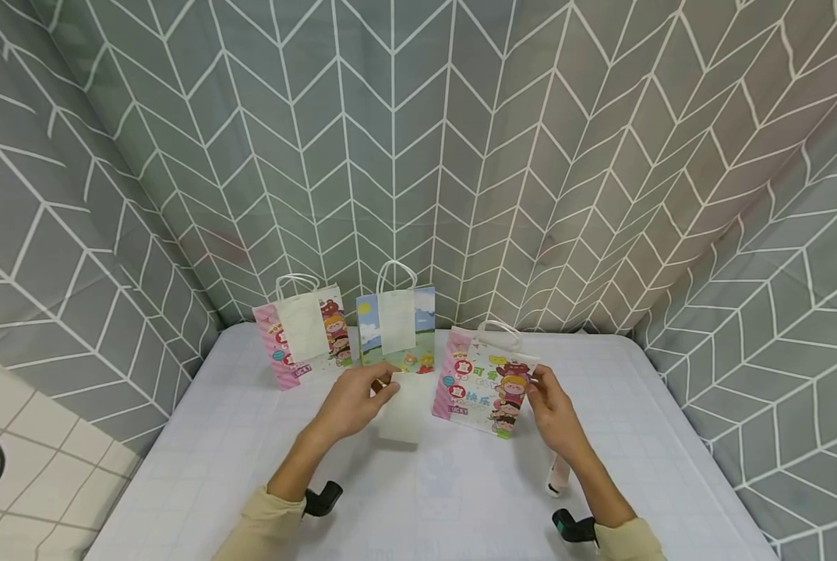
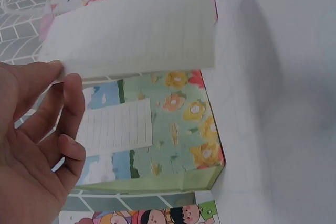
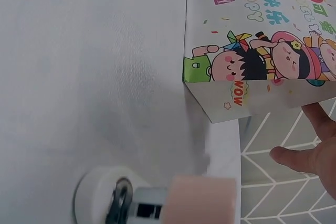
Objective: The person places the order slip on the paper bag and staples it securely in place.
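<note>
I read "WOW", "LUCKY" and "HAPPY" on the right gift bag [image 1: 483, 389]; the right hand [image 1: 555, 414], fingers spread, touches its side. At centre, the left hand [image 1: 351, 401] pinches lined paper [image 1: 400, 417]. A note sheet [image 1: 302, 327] half hides the left gift bag's [image 1: 337, 327] lettering.

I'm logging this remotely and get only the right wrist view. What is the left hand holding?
Observer: The left hand pinches a pale sheet of paper.

Operator: Are there other bags outside my frame?

Observer: Yes, two: a pink-and-white bag and a blue-and-green bag, both left of the one you see.

Operator: Does the bag by the right hand have a sheet on its front, past my frame's edge?

Observer: No. The head view shows its front up to the top edge, with no sheet on it.
</note>
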Motion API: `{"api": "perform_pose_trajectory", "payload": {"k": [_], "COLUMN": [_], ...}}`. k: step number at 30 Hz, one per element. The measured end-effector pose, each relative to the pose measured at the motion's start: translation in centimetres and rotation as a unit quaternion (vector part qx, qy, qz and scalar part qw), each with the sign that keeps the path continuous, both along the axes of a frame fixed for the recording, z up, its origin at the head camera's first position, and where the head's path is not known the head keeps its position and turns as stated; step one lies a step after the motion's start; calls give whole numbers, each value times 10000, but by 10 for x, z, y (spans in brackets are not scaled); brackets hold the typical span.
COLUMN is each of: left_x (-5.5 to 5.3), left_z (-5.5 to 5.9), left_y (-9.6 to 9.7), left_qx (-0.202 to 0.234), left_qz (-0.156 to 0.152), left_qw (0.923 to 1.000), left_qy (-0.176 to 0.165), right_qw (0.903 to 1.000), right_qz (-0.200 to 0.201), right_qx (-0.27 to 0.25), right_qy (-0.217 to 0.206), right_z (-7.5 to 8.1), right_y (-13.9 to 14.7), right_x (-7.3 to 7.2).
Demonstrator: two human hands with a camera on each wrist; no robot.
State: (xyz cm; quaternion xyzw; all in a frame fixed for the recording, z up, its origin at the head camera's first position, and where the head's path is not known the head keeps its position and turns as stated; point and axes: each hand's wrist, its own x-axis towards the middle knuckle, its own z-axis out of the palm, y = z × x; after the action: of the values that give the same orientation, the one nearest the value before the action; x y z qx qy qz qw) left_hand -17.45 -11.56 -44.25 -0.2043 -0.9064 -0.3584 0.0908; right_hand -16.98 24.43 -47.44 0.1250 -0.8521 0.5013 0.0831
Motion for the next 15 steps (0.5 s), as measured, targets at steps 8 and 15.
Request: {"api": "perform_pose_trajectory", "payload": {"k": [8,15], "left_x": [2,2], "left_z": [3,2], "left_y": [8,15], "left_qx": [192,582], "left_qz": [-63,-72], "left_qw": [9993,9945], "left_qy": [329,867], "right_qw": [9999,9990], "right_qz": [138,364], "right_qx": [-71,-239], "right_qy": [48,10], "right_z": [0,0], "right_y": [-12,-23], "right_x": [-1,-1]}}
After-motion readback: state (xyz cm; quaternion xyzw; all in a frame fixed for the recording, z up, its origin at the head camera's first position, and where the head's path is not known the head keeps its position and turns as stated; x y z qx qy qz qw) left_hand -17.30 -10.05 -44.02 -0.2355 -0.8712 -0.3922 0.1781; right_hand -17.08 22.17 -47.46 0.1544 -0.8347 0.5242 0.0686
